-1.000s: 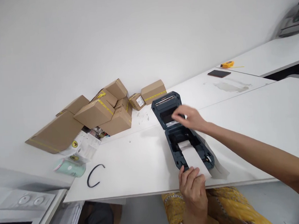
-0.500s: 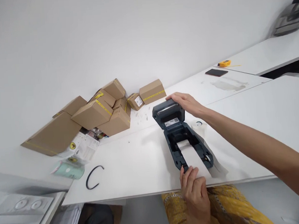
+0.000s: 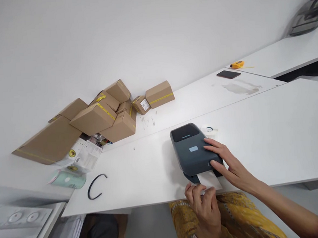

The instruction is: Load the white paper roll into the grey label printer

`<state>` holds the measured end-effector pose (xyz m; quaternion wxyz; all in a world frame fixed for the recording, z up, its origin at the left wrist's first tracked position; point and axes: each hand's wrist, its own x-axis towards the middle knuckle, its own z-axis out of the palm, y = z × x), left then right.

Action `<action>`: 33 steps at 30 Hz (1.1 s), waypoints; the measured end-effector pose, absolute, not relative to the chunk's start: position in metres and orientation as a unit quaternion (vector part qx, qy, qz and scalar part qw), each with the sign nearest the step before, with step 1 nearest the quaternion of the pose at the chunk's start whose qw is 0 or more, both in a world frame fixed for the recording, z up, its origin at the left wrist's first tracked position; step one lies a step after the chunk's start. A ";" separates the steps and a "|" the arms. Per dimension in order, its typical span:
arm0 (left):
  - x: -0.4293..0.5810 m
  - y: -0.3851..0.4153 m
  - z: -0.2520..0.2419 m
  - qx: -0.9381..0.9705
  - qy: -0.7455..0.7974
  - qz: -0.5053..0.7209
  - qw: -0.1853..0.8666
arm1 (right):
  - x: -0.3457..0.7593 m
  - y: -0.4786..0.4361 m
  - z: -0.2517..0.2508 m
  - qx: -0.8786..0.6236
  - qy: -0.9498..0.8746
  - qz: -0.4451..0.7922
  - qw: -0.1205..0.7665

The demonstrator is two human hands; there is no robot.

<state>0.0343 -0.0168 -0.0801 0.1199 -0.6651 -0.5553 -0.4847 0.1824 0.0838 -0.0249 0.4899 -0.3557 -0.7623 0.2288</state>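
Note:
A dark grey label printer (image 3: pixel 191 150) sits near the front edge of the white table (image 3: pixel 258 134), its lid down. A white label strip (image 3: pixel 210 180) sticks out of its front slot. My right hand (image 3: pixel 229 162) lies flat on the lid's front right corner, fingers stretched out. My left hand (image 3: pixel 204 206) is at the table edge, its fingertips pinching the near end of the label strip. A white label roll (image 3: pixel 209 130) stands just behind the printer on the right.
Several brown cardboard boxes (image 3: pixel 104 113) are piled at the back left by the wall, with paper packets (image 3: pixel 84 157), a mint-green roll (image 3: pixel 67 179) and a black curved band (image 3: pixel 95 186) in front. A phone (image 3: pixel 228 74) and yellow tape measure (image 3: pixel 237 64) lie far right.
My right hand swung the printer's open lid down until it was shut and now rests on it. My left hand stayed at the label strip.

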 end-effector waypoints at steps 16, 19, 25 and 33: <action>0.032 -0.019 -0.081 -0.667 -0.552 -0.484 0.125 | 0.181 0.055 -0.047 -0.476 -0.734 0.261 0.407; 0.025 -0.024 -0.076 -0.692 -0.539 -0.473 0.086 | 0.174 0.055 -0.058 -0.475 -0.705 0.265 0.454; 0.016 0.002 -0.048 -0.480 -0.626 -0.591 -0.168 | 0.159 0.059 -0.068 -0.482 -0.630 0.264 0.549; 0.012 0.041 -0.038 -0.342 -0.581 -0.590 -0.445 | 0.159 0.065 -0.077 -0.520 -0.500 0.477 0.502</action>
